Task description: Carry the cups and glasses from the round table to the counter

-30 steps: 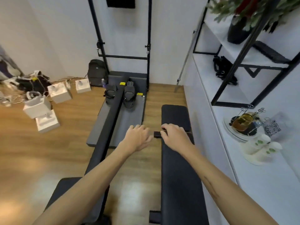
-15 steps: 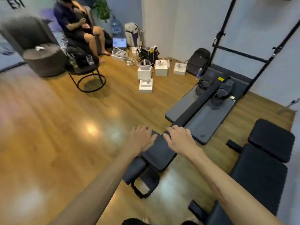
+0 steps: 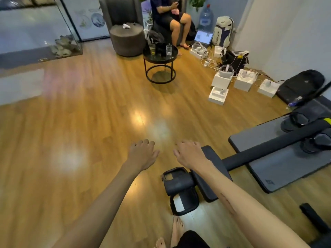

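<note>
A small black round table stands far ahead across the wooden floor. On it are a clear empty glass at the right and a glass with yellowish drink at the left, with a dark object between them. My left hand and my right hand are stretched out in front of me at mid-height, palms down, fingers loosely curled, holding nothing. Both hands are far from the table. The counter is out of view.
A person sits behind the table beside a grey pouf. White boxes with headsets and cables lie at the right. A black exercise machine and its footrest lie close at my right. My bare feet show below.
My view has swung left from the counter and bench to the open floor. The round table has come to the upper middle. My hands stay out in front, holding nothing.
</note>
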